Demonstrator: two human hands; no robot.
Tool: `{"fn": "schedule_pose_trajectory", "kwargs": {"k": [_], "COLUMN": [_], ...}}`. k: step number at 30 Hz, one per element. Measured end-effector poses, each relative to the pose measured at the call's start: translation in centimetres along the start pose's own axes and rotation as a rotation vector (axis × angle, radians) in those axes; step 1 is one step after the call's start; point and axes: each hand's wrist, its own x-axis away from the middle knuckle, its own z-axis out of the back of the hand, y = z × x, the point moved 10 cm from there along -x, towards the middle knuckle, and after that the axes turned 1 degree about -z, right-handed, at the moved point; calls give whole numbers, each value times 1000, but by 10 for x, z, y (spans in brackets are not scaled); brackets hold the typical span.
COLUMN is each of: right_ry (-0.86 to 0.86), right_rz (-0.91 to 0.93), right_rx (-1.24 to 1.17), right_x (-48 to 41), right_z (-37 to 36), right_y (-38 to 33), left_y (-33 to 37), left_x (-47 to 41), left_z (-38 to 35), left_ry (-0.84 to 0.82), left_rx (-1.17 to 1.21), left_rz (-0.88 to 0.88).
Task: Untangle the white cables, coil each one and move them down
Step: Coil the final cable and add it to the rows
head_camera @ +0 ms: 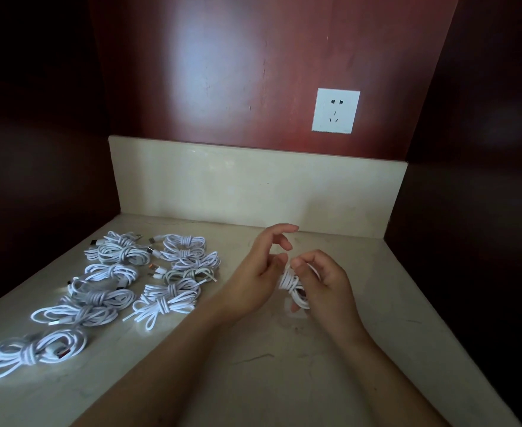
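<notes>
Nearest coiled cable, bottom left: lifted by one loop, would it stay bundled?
Probably stays bundled: the nearest coiled cable has turns wrapped round its middle. Its loops look floppy and would likely sag. Pushed, it probably slides, lying flat on the countertop.

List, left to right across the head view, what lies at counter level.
coiled cables → left hand → held cable → right hand
</notes>
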Motion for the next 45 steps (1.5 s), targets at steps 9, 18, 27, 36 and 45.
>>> {"fn": "schedule_pose_trajectory", "kwargs": {"k": [9, 18, 27, 36, 45], "right_ry": [132, 96, -15, 39, 99], "right_rz": [-38, -374, -278, 72, -35], "right_rx": [-42, -403, -268, 45, -178], "right_x": [-1, -2, -1, 0, -3], "right_z": [22, 15, 8, 7, 15], "right_y": [11, 27, 18, -3, 6], "left_y": [-19, -21, -20, -26, -23], "left_x": [2, 0, 3, 5, 3], "left_z": [-23, 4, 17, 20, 18], "left_ry": [-174, 175, 287, 235, 299], "left_rx": [-1, 190, 221, 118, 171], "left_rz": [213, 256, 271, 365, 288]}}
